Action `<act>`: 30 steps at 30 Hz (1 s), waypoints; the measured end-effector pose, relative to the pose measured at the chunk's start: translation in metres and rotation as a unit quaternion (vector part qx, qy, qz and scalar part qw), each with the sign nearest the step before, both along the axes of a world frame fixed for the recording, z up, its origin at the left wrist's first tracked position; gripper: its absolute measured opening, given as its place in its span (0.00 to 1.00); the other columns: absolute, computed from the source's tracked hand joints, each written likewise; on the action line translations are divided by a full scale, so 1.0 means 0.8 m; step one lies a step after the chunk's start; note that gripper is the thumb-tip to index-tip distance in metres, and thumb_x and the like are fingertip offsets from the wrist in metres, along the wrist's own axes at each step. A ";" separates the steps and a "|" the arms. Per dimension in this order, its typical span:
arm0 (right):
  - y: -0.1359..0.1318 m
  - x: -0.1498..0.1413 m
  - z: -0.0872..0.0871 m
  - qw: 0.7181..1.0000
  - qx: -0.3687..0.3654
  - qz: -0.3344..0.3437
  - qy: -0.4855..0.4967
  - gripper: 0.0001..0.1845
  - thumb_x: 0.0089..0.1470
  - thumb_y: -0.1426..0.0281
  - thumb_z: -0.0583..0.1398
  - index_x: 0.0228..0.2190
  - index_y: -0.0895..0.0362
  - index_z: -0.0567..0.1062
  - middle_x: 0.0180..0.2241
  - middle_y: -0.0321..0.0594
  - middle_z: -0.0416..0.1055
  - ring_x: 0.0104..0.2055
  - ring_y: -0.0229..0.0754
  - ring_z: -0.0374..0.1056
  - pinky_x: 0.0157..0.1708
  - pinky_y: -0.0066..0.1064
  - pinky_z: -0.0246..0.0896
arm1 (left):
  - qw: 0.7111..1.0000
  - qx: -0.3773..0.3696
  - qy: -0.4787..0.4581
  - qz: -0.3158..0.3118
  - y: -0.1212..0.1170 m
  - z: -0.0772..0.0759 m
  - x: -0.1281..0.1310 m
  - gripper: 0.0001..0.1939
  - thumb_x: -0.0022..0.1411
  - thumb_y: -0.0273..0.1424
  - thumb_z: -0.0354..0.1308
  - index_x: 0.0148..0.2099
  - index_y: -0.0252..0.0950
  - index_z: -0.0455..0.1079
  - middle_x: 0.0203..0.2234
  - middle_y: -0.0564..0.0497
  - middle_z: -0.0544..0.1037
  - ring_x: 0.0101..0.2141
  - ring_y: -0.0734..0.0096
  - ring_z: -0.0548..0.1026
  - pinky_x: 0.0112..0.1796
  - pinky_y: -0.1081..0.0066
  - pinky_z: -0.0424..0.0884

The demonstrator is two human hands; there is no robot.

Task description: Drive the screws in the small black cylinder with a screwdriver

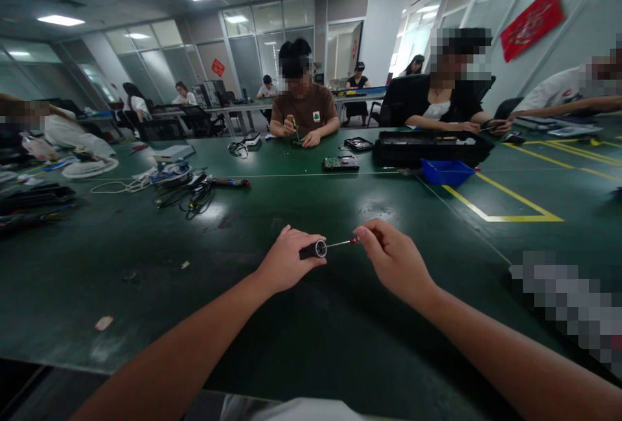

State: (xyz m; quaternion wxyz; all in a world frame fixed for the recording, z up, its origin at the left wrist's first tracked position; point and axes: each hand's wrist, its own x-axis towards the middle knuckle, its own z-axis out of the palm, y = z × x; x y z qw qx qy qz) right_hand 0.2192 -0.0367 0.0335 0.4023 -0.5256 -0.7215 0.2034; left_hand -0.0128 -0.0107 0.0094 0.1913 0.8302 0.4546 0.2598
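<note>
The black cylinder, its pale-rimmed open end facing the right hand, is held just above the tabletop, in front of the person's body. The left hand has its grip wrapped around the cylinder's side, thumb below and fingers above. The right hand pinches the red end of a slim screwdriver, whose thin shaft reaches the open end; whether the tip is seated inside cannot be told. As far as this view shows, the work on the cylinder is in hand rather than finished: the end is open and the tool is brought up to it, but whether any inner part is loosened or fixed, and so how much is left, cannot be judged. Further out, to the left, lies a heap of cables; straight ahead is a drive-like device, and right of it a blue tray sits beside yellow tape. No brand can be made out on the cylinder or the screwdriver. Across the way, a co-worker's brown shirt carries a white patch with a green shape, its lettering unreadable. A red banner on the right-hand wall bears markings too blurred to read.
</note>
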 end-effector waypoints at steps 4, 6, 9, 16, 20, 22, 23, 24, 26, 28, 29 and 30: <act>-0.006 -0.002 0.003 0.998 0.031 0.053 -0.026 0.10 0.65 0.66 0.50 0.44 0.54 0.69 0.31 0.38 0.72 0.29 0.41 0.67 0.30 0.33 0.60 | 1.000 0.002 0.005 0.004 0.003 -0.003 -0.002 0.20 0.59 0.36 0.67 0.54 0.46 0.73 0.47 0.50 0.78 0.51 0.58 0.72 0.62 0.45 0.50; -0.007 -0.002 0.005 0.997 0.031 0.054 -0.033 0.11 0.65 0.68 0.50 0.46 0.54 0.68 0.33 0.39 0.72 0.32 0.42 0.69 0.32 0.34 0.61 | 1.000 0.005 0.003 0.006 0.003 -0.003 -0.002 0.19 0.59 0.36 0.66 0.53 0.46 0.73 0.48 0.50 0.79 0.51 0.58 0.72 0.62 0.46 0.51; -0.006 -0.001 0.006 0.998 0.010 0.042 -0.043 0.13 0.66 0.63 0.49 0.44 0.54 0.70 0.29 0.37 0.72 0.28 0.42 0.68 0.28 0.33 0.59 | 1.000 0.006 0.000 0.005 0.003 -0.002 -0.002 0.20 0.59 0.36 0.67 0.53 0.46 0.73 0.48 0.50 0.79 0.51 0.58 0.72 0.62 0.46 0.51; -0.003 -0.002 0.002 0.998 0.010 0.046 -0.028 0.18 0.66 0.63 0.49 0.54 0.55 0.65 0.30 0.38 0.73 0.26 0.42 0.68 0.27 0.33 0.60 | 1.000 0.011 -0.003 -0.002 0.002 -0.002 -0.001 0.20 0.58 0.35 0.67 0.54 0.45 0.73 0.47 0.53 0.79 0.49 0.60 0.73 0.60 0.50 0.53; -0.005 -0.003 0.003 0.998 0.021 0.059 -0.015 0.16 0.65 0.67 0.51 0.53 0.55 0.65 0.32 0.38 0.72 0.32 0.42 0.69 0.33 0.34 0.62 | 1.000 0.022 -0.006 -0.008 0.003 0.000 -0.001 0.20 0.59 0.35 0.67 0.54 0.43 0.73 0.46 0.52 0.79 0.46 0.61 0.73 0.53 0.58 0.63; -0.004 -0.002 0.004 0.999 0.001 0.048 -0.011 0.14 0.66 0.65 0.49 0.49 0.54 0.68 0.29 0.36 0.71 0.30 0.42 0.68 0.30 0.34 0.61 | 1.000 0.022 -0.004 -0.011 0.002 0.000 -0.002 0.20 0.59 0.35 0.67 0.54 0.43 0.73 0.45 0.51 0.79 0.45 0.61 0.73 0.49 0.60 0.66; -0.004 -0.002 0.004 0.999 -0.012 0.041 -0.012 0.14 0.66 0.63 0.49 0.47 0.54 0.69 0.27 0.35 0.70 0.28 0.42 0.68 0.28 0.33 0.59 | 1.000 0.020 -0.003 -0.013 0.002 0.000 -0.002 0.20 0.59 0.35 0.67 0.54 0.43 0.74 0.45 0.51 0.79 0.45 0.61 0.73 0.48 0.61 0.66; -0.004 -0.001 0.004 0.999 -0.022 0.035 -0.012 0.16 0.67 0.61 0.48 0.45 0.54 0.70 0.25 0.35 0.69 0.26 0.42 0.67 0.26 0.33 0.58 | 1.000 0.018 -0.004 -0.014 0.002 0.001 -0.002 0.20 0.59 0.35 0.67 0.54 0.42 0.74 0.45 0.52 0.79 0.45 0.61 0.73 0.48 0.61 0.66; -0.004 -0.001 0.003 0.999 -0.030 0.034 -0.002 0.16 0.67 0.60 0.48 0.44 0.54 0.70 0.25 0.35 0.69 0.27 0.42 0.68 0.26 0.33 0.57 | 1.000 0.016 -0.006 -0.015 0.001 0.000 -0.002 0.20 0.59 0.34 0.67 0.54 0.42 0.73 0.44 0.52 0.79 0.45 0.62 0.72 0.48 0.62 0.66; -0.005 -0.001 0.001 0.999 -0.022 0.045 0.020 0.13 0.66 0.62 0.49 0.46 0.54 0.67 0.28 0.36 0.71 0.29 0.42 0.69 0.28 0.33 0.59 | 1.000 0.014 -0.011 -0.014 0.001 0.000 -0.002 0.20 0.59 0.34 0.66 0.54 0.43 0.73 0.44 0.53 0.79 0.45 0.62 0.72 0.48 0.63 0.66; -0.005 -0.001 0.000 0.998 -0.016 0.051 0.034 0.12 0.66 0.63 0.50 0.47 0.54 0.65 0.29 0.36 0.71 0.30 0.42 0.69 0.30 0.34 0.60 | 1.000 0.013 -0.015 -0.012 0.001 0.000 -0.003 0.20 0.59 0.34 0.66 0.54 0.44 0.73 0.45 0.53 0.79 0.45 0.62 0.72 0.47 0.63 0.66; -0.005 -0.001 -0.001 0.997 -0.013 0.056 0.053 0.12 0.65 0.63 0.52 0.47 0.54 0.65 0.31 0.37 0.71 0.32 0.42 0.69 0.32 0.34 0.62 | 1.000 0.012 -0.019 -0.008 0.001 0.000 -0.003 0.20 0.59 0.34 0.66 0.54 0.44 0.73 0.45 0.53 0.79 0.45 0.62 0.72 0.47 0.63 0.66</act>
